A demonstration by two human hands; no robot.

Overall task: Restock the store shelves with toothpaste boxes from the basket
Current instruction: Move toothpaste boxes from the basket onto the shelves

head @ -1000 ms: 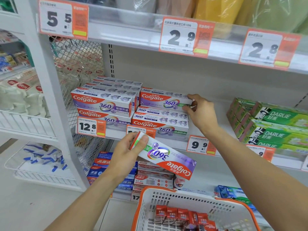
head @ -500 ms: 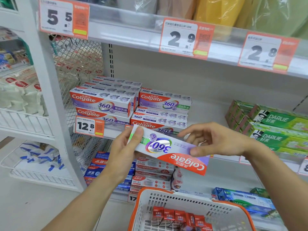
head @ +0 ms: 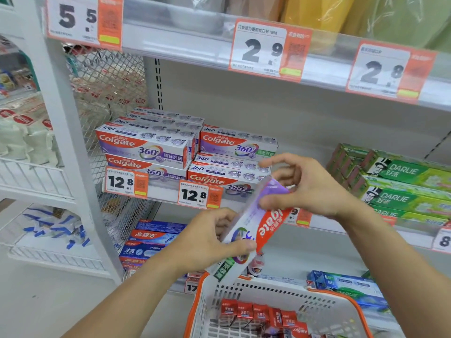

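Observation:
Both hands hold one Colgate 360 toothpaste box (head: 253, 223), tilted steeply with its purple end up, in front of the middle shelf. My left hand (head: 212, 237) grips its lower part; my right hand (head: 300, 184) pinches its upper end with thumb and fingers. On the shelf behind lie stacks of matching Colgate boxes (head: 146, 147) and a second stack (head: 234, 157) to their right. The white basket with an orange rim (head: 268, 289) sits below, holding several red toothpaste boxes (head: 256, 313).
Green Darlie boxes (head: 400, 186) fill the shelf's right side. Price tags (head: 200, 195) line the shelf edge. The lower shelf carries blue toothpaste boxes (head: 151, 242). A white wire rack (head: 36, 176) stands on the left behind a white post.
My right hand left the shelf stack and took the box's far end. The box has swung from lying nearly flat to a steep tilt, lower end toward the basket.

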